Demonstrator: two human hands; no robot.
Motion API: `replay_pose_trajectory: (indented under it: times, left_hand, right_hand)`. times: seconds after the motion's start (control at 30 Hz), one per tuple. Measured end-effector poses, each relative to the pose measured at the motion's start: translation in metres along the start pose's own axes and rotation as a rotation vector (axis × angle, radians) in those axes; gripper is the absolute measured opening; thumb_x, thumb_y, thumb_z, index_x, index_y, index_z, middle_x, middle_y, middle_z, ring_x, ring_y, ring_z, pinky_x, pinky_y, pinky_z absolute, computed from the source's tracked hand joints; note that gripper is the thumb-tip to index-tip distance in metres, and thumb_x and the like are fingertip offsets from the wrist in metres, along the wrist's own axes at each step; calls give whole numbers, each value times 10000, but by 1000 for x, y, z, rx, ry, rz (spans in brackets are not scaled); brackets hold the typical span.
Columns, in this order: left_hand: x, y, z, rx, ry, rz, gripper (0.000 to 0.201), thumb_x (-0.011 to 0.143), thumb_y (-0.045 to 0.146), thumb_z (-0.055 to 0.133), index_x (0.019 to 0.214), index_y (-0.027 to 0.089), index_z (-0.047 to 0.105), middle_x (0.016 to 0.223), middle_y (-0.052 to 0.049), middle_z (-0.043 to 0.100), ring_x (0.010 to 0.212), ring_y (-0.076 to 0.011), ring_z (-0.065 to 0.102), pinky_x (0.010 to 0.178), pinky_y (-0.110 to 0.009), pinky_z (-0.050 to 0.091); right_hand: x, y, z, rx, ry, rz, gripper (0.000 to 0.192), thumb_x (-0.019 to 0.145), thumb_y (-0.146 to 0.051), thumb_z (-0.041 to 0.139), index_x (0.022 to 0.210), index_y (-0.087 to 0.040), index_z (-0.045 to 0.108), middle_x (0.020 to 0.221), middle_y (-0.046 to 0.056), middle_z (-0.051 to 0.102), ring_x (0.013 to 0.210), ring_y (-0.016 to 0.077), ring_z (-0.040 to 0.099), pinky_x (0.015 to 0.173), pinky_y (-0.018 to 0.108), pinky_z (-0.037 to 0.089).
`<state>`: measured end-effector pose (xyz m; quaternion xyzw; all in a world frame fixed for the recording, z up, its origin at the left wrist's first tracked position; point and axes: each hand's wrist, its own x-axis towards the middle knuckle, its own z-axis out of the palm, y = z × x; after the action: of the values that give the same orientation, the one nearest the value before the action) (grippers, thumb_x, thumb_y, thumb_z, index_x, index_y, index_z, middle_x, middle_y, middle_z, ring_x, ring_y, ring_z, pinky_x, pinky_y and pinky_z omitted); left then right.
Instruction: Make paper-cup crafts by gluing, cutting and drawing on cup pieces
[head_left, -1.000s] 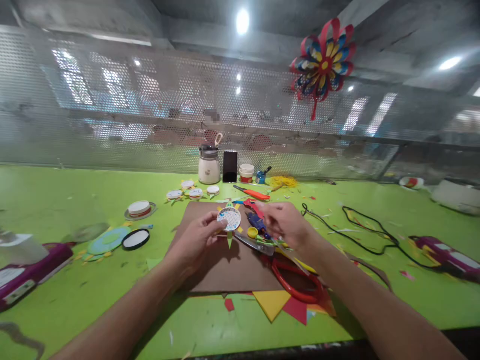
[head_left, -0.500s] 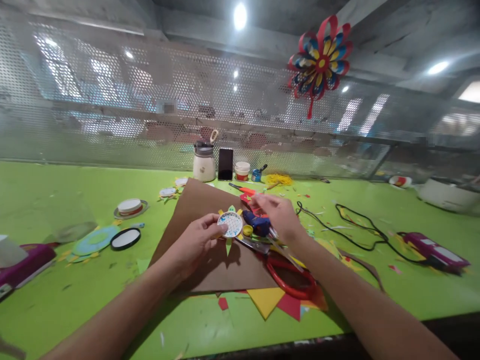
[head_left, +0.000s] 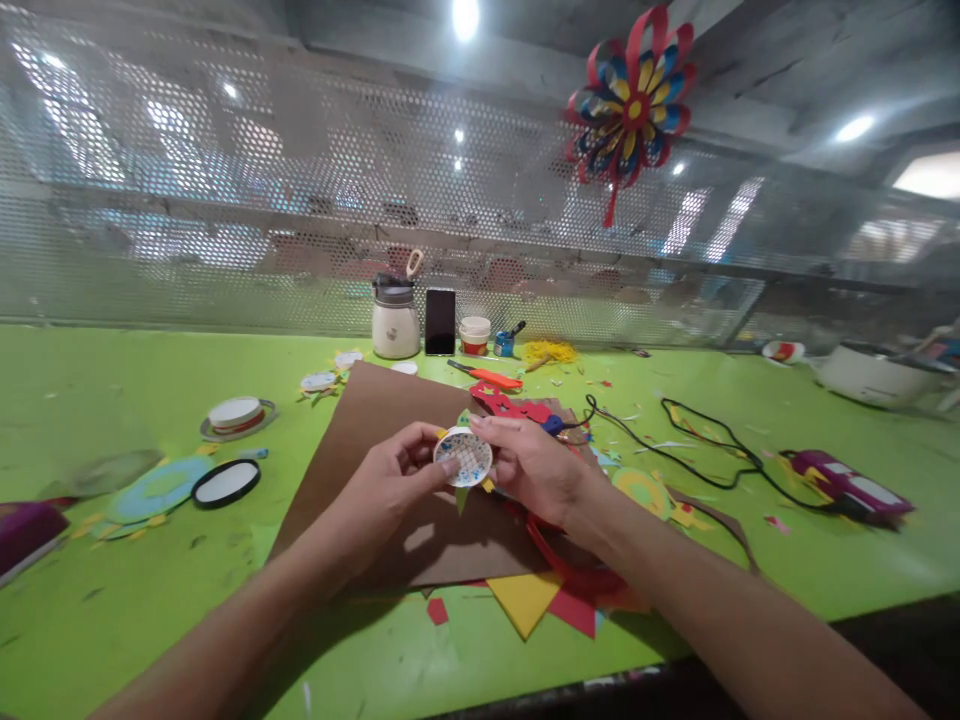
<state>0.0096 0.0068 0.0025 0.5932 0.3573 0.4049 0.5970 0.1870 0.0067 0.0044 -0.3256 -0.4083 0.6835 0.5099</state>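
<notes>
Since half a second ago the right hand (head_left: 534, 468) has left the blue glue gun (head_left: 553, 424) and come in to the small round disc (head_left: 463, 456), so both hands now meet on it. That disc is white with a speckled blue pattern, ringed by little green and yellow paper points, and it is held just above the brown cardboard sheet (head_left: 375, 430). The left hand (head_left: 390, 488) pinches its near-left rim between thumb and fingers; the right hand grips the far-right rim with its fingertips, the other fingers curled.

Below both wrists the cardboard ends, and red and yellow paper triangles (head_left: 551, 600) lie at its near edge. Left of the left hand the green table (head_left: 112, 580) is fairly open as far as a black-rimmed lid (head_left: 226, 482). Right of the right hand it is crowded: red scissors (head_left: 570, 555) lie partly under the wrist, and a black cable (head_left: 705, 450) loops outward. Beyond the hands stand a cream jar (head_left: 395, 322) and a dark phone (head_left: 439, 321).
</notes>
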Motion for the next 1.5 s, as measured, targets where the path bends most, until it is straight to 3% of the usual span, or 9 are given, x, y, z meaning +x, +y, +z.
replay_pose_trajectory:
  times: [0.27,0.53,0.77,1.03,1.27,1.5]
  left_hand:
    - [0,3,0,45,19,29,365,758,420,814,984,174,665,857,-36,714,802,-180,631,705,-281,504]
    - [-3,5,0,-69,9,2,333,765,376,818,990,173,678,966,-59,701,874,-196,640,725,-285,518]
    - [-4,1,0,-125,4,-17,313,766,331,825,1017,184,710,981,-79,739,834,-197,660,685,-273,523]
    - [-3,-2,-2,-224,-16,-52,345,767,286,831,1070,183,703,1047,-85,750,888,-201,680,753,-293,545]
    - [-4,4,-2,-155,1,-56,335,752,296,841,1026,170,694,1048,-85,742,917,-214,688,795,-300,543]
    - [-1,1,-5,-150,-35,-25,294,751,311,845,969,180,697,981,-64,739,848,-194,678,762,-297,548]
  right_hand:
    - [2,7,1,136,3,-10,320,674,-363,887,680,-169,632,642,-41,570,563,63,465,526,184,392]
    - [-2,6,6,156,40,-8,390,627,-497,887,721,-201,651,610,-40,586,580,98,498,556,218,419]
    - [-3,7,8,79,39,-75,340,672,-478,850,756,-207,664,688,-20,626,636,114,524,607,239,427]
    - [-2,10,9,-15,84,-151,441,656,-555,845,610,-197,592,548,-37,542,523,95,455,517,236,388]
    - [-4,8,10,-91,148,-223,499,683,-652,787,619,-190,609,550,-26,559,530,111,507,541,259,440]
    - [-3,12,10,-85,132,-226,447,630,-552,863,613,-193,598,571,-48,534,520,93,465,535,252,419]
